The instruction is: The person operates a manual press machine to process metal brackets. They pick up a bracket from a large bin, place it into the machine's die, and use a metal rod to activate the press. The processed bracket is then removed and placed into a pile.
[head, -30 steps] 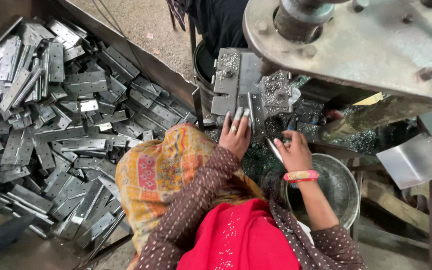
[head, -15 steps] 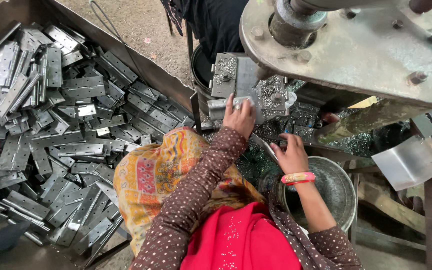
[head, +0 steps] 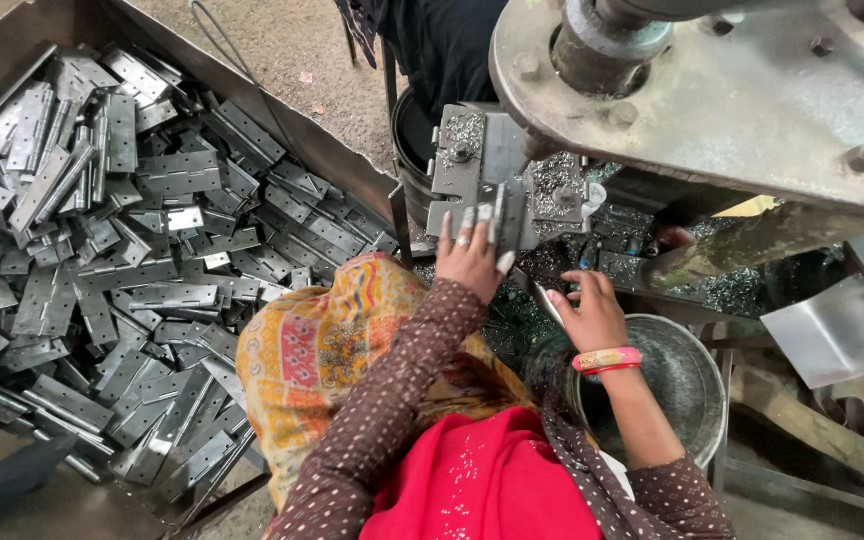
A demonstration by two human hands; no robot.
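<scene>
My left hand (head: pixel 472 258) reaches forward to the grey press bed (head: pixel 472 160), its fingers pinching a flat metal hinge plate (head: pixel 508 216) that lies under the big press head (head: pixel 712 90). My right hand (head: pixel 592 312), with a pink and orange bangle at the wrist, hovers just right of it and grips a thin metal strip (head: pixel 549 304) that points down and left. Metal shavings cover the bed around both hands.
A large metal bin (head: pixel 282 120) on the left holds several loose hinge plates (head: pixel 132 230). A round steel bucket (head: pixel 687 375) stands under my right forearm. A yellow patterned cloth (head: pixel 322 350) covers my lap. A bent steel sheet (head: pixel 837 330) sticks out at the right.
My left hand has moved forward, pushing the hinge plate onto the press bed. My right hand has stayed close to the same spot with the strip.
</scene>
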